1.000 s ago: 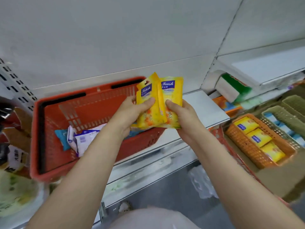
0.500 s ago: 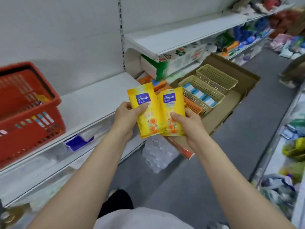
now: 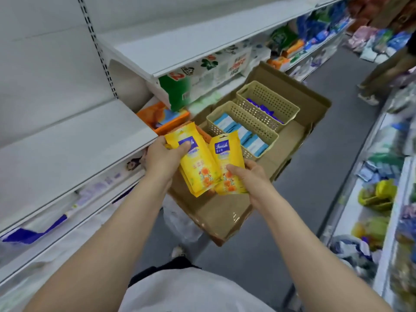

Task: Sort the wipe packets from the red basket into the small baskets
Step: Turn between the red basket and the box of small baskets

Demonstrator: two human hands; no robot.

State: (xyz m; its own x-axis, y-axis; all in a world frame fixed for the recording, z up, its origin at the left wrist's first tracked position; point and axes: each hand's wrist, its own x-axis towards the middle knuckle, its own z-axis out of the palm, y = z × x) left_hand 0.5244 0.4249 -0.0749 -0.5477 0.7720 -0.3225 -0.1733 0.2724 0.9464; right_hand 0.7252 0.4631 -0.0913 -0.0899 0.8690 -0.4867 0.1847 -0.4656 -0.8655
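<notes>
My left hand (image 3: 163,157) grips a yellow wipe packet (image 3: 197,164) by its top. My right hand (image 3: 249,177) pinches a second yellow wipe packet (image 3: 227,158) by its lower edge. Both packets hang over the near end of a cardboard tray (image 3: 220,218). An orange small basket (image 3: 203,136) shows just behind the packets, mostly hidden by them. Beyond it stand two beige small baskets: the nearer one (image 3: 244,122) holds blue-and-white packets, the farther one (image 3: 270,102) holds dark blue packets. The red basket is out of view.
A white shelf (image 3: 74,145) runs along the left, with an upper shelf (image 3: 191,41) and boxed goods (image 3: 202,75) behind the tray. Another stocked shelf (image 3: 382,176) lines the right. A grey aisle floor (image 3: 315,176) lies between. A person's legs (image 3: 380,79) stand at the far right.
The view has swung right from the red basket to the cardboard tray. Both hands have carried the two yellow packets over to it and drawn them apart.
</notes>
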